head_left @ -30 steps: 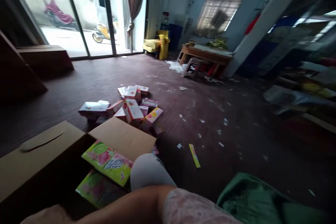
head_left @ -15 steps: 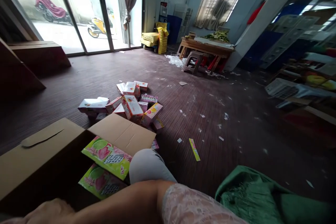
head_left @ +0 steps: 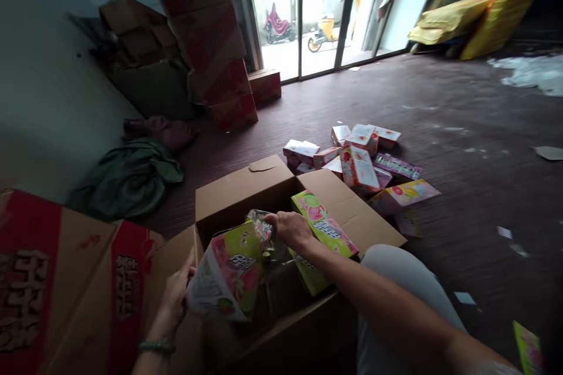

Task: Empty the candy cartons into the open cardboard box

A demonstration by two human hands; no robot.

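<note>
My left hand grips the outer end of a green and pink printed box, tilted over the open cardboard carton. At the box's other end, my right hand is closed on a shiny printed packet. Whether that packet is still partly inside the box, I cannot tell. Two more lime-green boxes lie at the carton's right side: an upper green box and a lower green box partly behind my right forearm. Shadow hides much of the carton's inside.
A heap of small white and orange boxes lies on the floor beyond the carton. Red printed cartons stand at the left. A green sack and stacked cartons are farther back. Paper scraps litter the floor.
The view has swung left. My left hand has come into view with a tilted green box, and my right hand has gone from low in the carton to the packet at that box's end.
</note>
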